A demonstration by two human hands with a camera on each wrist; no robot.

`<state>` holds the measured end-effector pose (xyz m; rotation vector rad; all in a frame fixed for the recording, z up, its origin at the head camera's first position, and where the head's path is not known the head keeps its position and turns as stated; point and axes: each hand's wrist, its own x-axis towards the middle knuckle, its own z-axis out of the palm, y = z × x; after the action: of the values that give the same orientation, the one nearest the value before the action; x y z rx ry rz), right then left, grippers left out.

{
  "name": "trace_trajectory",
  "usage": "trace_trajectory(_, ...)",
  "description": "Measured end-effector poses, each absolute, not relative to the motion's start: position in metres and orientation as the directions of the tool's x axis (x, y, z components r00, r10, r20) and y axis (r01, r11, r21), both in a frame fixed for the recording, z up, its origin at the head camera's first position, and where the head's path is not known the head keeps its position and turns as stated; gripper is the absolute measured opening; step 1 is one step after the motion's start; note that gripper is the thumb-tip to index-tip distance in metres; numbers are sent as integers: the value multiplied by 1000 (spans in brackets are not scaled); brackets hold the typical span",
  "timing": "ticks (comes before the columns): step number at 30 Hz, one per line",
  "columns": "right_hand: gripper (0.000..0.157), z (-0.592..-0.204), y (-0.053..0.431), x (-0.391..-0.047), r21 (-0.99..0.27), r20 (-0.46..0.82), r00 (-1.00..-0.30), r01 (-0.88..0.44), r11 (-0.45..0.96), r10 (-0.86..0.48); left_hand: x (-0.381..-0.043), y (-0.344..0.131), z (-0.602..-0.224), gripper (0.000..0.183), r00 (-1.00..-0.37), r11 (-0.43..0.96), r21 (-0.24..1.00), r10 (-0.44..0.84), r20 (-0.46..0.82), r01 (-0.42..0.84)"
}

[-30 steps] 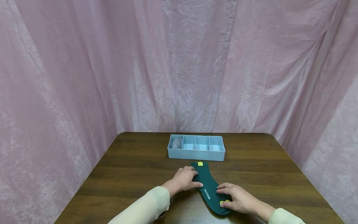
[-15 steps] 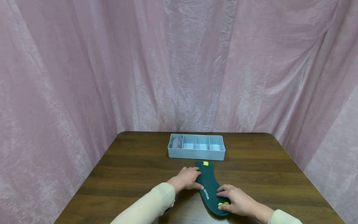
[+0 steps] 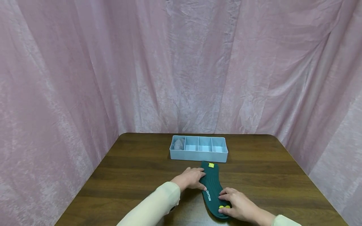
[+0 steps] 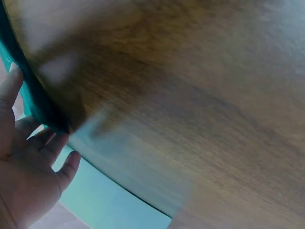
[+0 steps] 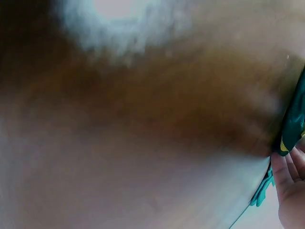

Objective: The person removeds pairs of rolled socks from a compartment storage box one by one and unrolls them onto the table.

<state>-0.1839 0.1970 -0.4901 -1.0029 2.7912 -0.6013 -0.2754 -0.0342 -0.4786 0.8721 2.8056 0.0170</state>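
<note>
A dark green sock (image 3: pixel 212 182) lies flat on the table, white COTTON lettering on its sole and a yellow patch (image 3: pixel 211 165) at its far end. Along its left edge, my left hand (image 3: pixel 190 179) touches it with relaxed, spread fingers. My right hand (image 3: pixel 240 205) rests at the near end, fingertips on the sock's right side and thumb by a yellow mark (image 3: pixel 225 207). In the left wrist view, the thumb and fingers of that hand (image 4: pixel 26 171) meet the sock's edge (image 4: pixel 40 102). The right wrist view catches long, fairly straight fingers (image 5: pixel 282 174) along the sock.
Beyond the sock stands a light blue box (image 3: pixel 198 155) split into compartments. A grey bundled fabric piece (image 3: pixel 178 144) sits in its leftmost one. The brown wooden table (image 3: pixel 135 163) ends at a pink curtain (image 3: pixel 181 69).
The sock's far end has swung to the right, so it lies straighter away from me. My left hand moved right along with it; my right hand slid slightly left.
</note>
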Motion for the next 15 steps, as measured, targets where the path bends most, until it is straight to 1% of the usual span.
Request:
trace_trajectory(7,51,-491,196,-181,-403,3,-779,-575,713,-627,-279,-32,-478,70,-796,824,101,565,-217,558)
trace_trajectory(15,51,-489,192,-177,-404,19,-788,-569,716,-615,-284,-30,-479,69,-790,823,140,568,-230,550)
